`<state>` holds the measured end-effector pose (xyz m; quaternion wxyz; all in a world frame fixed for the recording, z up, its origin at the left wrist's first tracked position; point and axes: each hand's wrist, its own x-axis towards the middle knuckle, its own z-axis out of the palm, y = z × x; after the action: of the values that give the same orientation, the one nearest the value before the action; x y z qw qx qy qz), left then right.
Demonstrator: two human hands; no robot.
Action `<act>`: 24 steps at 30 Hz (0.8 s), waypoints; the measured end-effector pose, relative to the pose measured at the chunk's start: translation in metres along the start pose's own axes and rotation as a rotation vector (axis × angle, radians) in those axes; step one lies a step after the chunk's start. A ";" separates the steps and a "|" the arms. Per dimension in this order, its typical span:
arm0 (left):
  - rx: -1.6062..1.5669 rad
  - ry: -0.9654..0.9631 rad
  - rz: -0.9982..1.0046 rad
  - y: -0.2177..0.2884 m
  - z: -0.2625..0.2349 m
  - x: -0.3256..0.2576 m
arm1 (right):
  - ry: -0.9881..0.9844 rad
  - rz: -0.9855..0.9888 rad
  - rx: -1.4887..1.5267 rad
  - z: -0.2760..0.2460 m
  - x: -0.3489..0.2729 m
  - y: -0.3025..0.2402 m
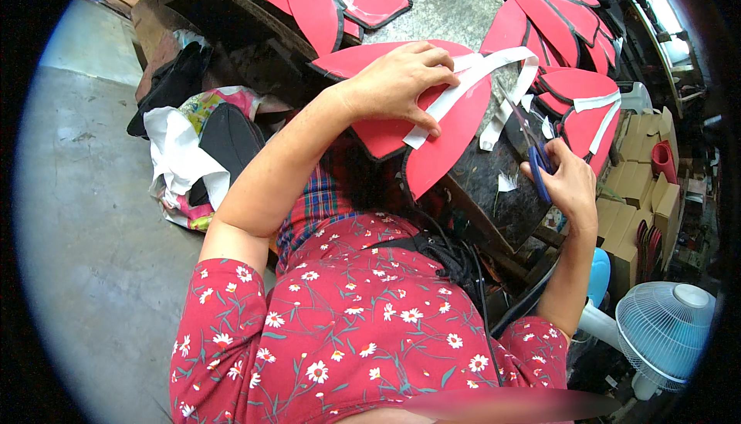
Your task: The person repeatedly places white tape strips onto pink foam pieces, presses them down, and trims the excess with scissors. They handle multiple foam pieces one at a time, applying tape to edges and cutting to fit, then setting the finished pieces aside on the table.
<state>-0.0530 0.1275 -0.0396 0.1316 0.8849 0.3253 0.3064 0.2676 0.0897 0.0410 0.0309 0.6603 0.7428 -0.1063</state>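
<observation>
My left hand (409, 84) presses the white strip (455, 98) onto a red, leaf-shaped panel (455, 140) between thumb and fingers; I judge the strip light and limp, best taken flat near the end by my thumb. From that grip its long axis runs up and rightward before looping back down, while the panel, probably light and bendy, points its tapered tip below my thumb. Farther right, my right hand (567, 177) clasps blue-handled scissors (536, 163).
</observation>
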 end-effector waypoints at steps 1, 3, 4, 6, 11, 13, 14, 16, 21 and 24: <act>-0.004 0.003 0.002 0.002 0.001 -0.002 | -0.037 0.019 0.028 0.001 -0.002 0.002; -0.006 -0.001 0.003 0.006 0.002 -0.005 | -0.060 0.009 0.092 0.005 -0.002 0.004; -0.005 -0.007 0.002 0.007 0.002 -0.006 | -0.076 0.013 0.128 0.007 0.000 0.004; -0.006 -0.012 -0.003 0.009 0.003 -0.008 | -0.059 -0.001 0.153 0.015 0.007 0.004; 0.018 0.010 0.002 0.011 0.001 -0.007 | -0.087 -0.053 0.390 0.036 0.024 0.013; -0.016 -0.002 -0.017 0.011 0.001 -0.005 | -0.095 -0.062 0.520 0.044 0.023 0.020; -0.030 -0.016 -0.031 0.011 0.001 -0.004 | -0.084 -0.070 0.577 0.048 0.019 0.023; -0.018 -0.023 -0.025 0.010 0.002 -0.002 | -0.047 -0.070 0.623 0.057 0.013 0.026; 0.020 -0.050 -0.021 0.006 0.004 0.002 | 0.037 -0.035 0.499 0.058 0.005 0.020; 0.129 0.022 -0.072 0.005 0.006 0.003 | 0.133 -0.006 0.230 0.049 0.000 0.018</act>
<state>-0.0446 0.1253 -0.0409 0.0818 0.8758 0.3773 0.2896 0.2803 0.0819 -0.0085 -0.0946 0.6629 0.7281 -0.1469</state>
